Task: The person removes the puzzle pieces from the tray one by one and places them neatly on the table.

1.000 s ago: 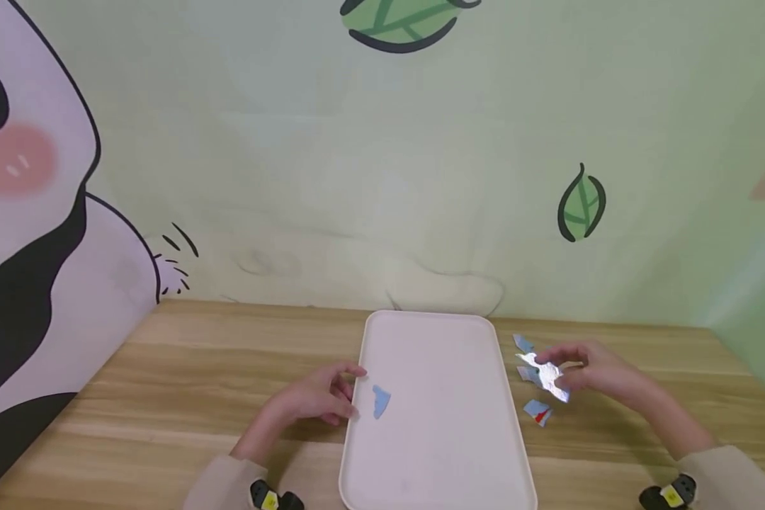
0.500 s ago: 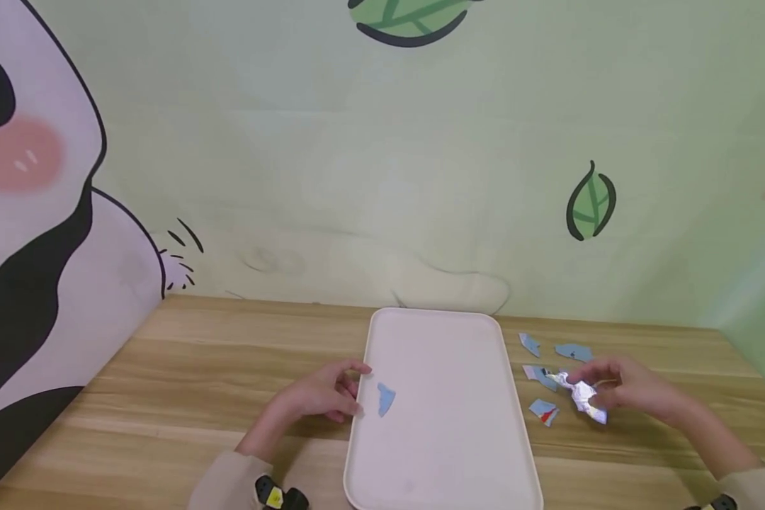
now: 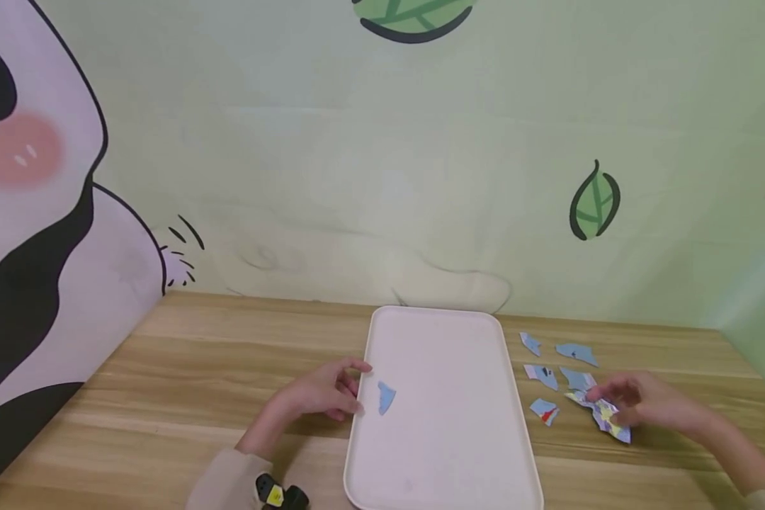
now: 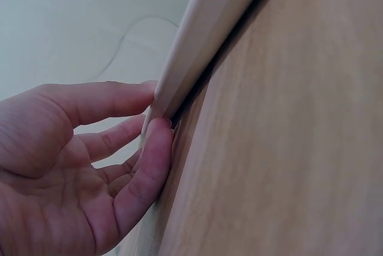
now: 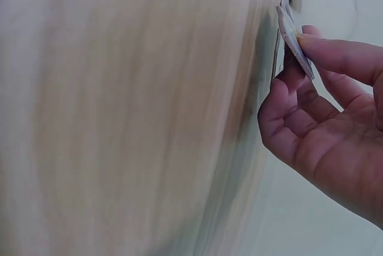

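Note:
My right hand [image 3: 644, 404] pinches a shiny, irregularly cut puzzle piece [image 3: 614, 418] with a yellow and purple print, low over the table right of the tray. In the right wrist view this puzzle piece [image 5: 293, 40] is seen edge-on between thumb and fingers, as thin card. Beyond the fingertips lies a light-blue piece [image 3: 574, 377], partly overlapped by the held one. My left hand [image 3: 325, 389] touches the left rim of the white tray [image 3: 446, 453]. In the left wrist view, the left hand's [image 4: 78, 154] fingertips meet the tray's outer edge, some fingers bent.
One small blue piece [image 3: 385, 398] lies in the tray near its left rim. Right of the tray, several blue pieces lie on the wooden table [image 3: 242, 340], one with a red patch [image 3: 545, 411]. Behind the table stands a painted wall [image 3: 331, 177].
My right hand has moved right and toward me with the pinched piece, uncovering blue pieces beneath. That piece's silvery glare has given way to its coloured print. The left hand stays at the rim.

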A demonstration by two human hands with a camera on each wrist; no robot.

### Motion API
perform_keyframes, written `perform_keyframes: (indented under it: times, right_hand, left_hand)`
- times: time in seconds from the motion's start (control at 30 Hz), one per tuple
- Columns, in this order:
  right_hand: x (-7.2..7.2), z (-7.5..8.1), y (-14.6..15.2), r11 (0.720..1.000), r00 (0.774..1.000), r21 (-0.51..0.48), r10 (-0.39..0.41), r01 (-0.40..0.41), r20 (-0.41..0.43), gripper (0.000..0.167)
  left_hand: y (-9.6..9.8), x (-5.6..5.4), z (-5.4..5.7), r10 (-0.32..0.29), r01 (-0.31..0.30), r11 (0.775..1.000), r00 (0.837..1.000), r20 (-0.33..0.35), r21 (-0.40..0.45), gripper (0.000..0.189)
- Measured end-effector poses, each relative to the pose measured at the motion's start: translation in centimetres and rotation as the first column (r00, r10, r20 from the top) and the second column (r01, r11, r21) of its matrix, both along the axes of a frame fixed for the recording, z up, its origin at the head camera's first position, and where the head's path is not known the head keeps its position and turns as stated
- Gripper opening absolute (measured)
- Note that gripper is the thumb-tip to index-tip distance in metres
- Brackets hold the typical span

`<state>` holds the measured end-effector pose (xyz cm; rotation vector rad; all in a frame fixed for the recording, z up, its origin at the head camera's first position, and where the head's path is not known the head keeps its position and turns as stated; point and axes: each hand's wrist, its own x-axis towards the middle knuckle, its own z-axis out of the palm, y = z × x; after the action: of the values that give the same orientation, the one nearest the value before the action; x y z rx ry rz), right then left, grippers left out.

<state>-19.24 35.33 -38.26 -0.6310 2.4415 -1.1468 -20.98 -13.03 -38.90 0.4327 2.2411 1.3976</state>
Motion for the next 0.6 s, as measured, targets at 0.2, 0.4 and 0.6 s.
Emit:
perform_keyframes:
  times: [0.2, 0.4, 0.6]
  right_hand:
    - [-0.04, -0.39, 0.42, 0.999, 0.999, -0.001, 0.036, -0.036, -0.035, 0.032]
    - [0.13, -0.44, 0.41, 1.000, 0.999, 0.001, 0.016, -0.016, -0.029, 0.033]
    - [0.36, -0.46, -0.18, 0.999, 0.998, 0.050, -0.010, 0.014, -0.068, 0.031]
  left_hand:
    - [0.10, -0.06, 0.17, 0.008, -0.008, 1.000, 1.000, -0.001, -0.013, 0.059]
    - [0.11, -0.29, 0.05, 0.011, -0.011, 1.000, 1.000, 0.002, -0.013, 0.058]
    - [-0.05, -0.10, 0.01, 0.000, 0.000, 1.000, 1.000, -0.011, -0.008, 0.057]
